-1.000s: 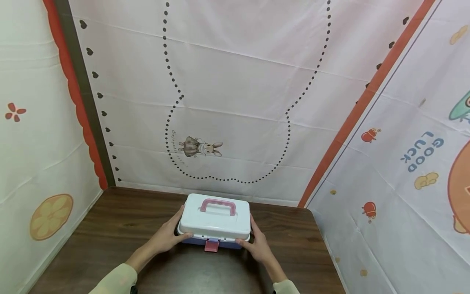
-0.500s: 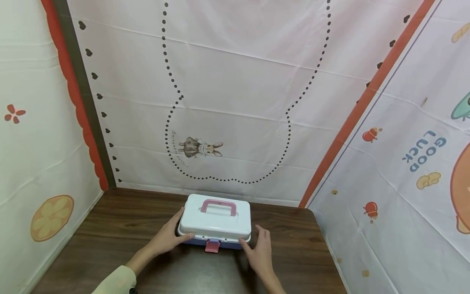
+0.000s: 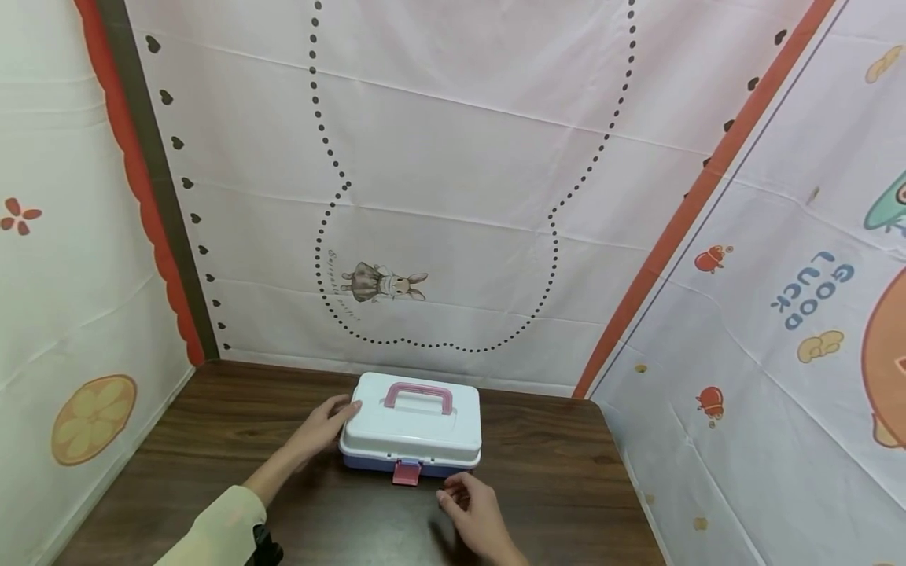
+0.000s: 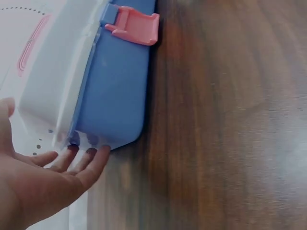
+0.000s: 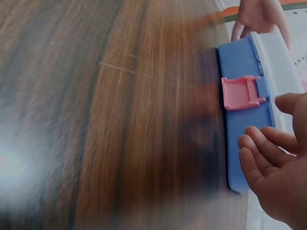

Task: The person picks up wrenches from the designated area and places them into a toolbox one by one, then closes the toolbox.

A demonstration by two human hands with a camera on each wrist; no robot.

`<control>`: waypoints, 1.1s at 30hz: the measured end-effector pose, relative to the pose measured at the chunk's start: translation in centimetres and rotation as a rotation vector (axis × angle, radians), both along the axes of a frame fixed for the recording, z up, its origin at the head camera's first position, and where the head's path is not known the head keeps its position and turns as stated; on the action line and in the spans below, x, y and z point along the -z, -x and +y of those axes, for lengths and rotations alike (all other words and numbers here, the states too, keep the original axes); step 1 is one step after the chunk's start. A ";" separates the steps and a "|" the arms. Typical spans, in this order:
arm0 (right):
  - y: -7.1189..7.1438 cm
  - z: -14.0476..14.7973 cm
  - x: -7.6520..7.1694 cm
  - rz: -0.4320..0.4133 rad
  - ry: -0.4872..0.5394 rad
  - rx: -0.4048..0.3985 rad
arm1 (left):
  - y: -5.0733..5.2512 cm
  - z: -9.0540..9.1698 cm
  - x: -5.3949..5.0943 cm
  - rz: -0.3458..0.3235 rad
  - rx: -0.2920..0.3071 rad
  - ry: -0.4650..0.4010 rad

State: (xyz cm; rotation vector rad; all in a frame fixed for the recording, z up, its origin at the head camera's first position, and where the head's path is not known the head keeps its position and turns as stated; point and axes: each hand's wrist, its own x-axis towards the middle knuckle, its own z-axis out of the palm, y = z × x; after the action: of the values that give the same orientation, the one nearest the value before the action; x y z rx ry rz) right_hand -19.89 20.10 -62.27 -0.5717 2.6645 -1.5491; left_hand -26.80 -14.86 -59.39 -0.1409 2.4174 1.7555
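Observation:
A plastic storage box with a white lid, a blue base and a pink carry handle sits closed on the table. Its pink latch sticks outward from the front. My left hand touches the box's left end, fingertips against the side and thumb by the lid; in the left wrist view its fingers are extended. Just off the front right corner is my right hand, fingers loosely bent and holding nothing. From the right wrist it appears close before the blue front, right of the latch.
The dark wooden table reaches the printed cloth hanging behind the box. Similar cloths hang along the left and right sides. A black band is on my left wrist by the sleeve.
My right hand has left the box's right end and come forward and left toward the front. My left thumb has moved from the front edge back along the lid's left side. The box stays put.

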 end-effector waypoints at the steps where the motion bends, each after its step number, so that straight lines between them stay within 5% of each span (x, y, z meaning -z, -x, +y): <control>1: 0.1 -0.3 0.1 -0.015 -0.004 -0.030 | 0.3 0.0 0.0 -0.011 0.000 0.018; 9: 0.7 -2.4 0.7 -0.012 -0.041 -0.122 | 0.9 -0.3 0.3 -0.087 0.030 0.019; 33: 2.0 -3.9 1.5 -0.084 0.138 -0.058 | 0.1 -0.1 -0.4 -0.076 0.011 0.040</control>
State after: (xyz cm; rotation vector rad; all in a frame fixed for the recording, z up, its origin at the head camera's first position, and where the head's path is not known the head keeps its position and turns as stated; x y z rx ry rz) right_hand -21.91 16.16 -63.81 -0.5690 2.4722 -1.7104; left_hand -26.86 -15.01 -59.02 -0.1956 2.3952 1.6669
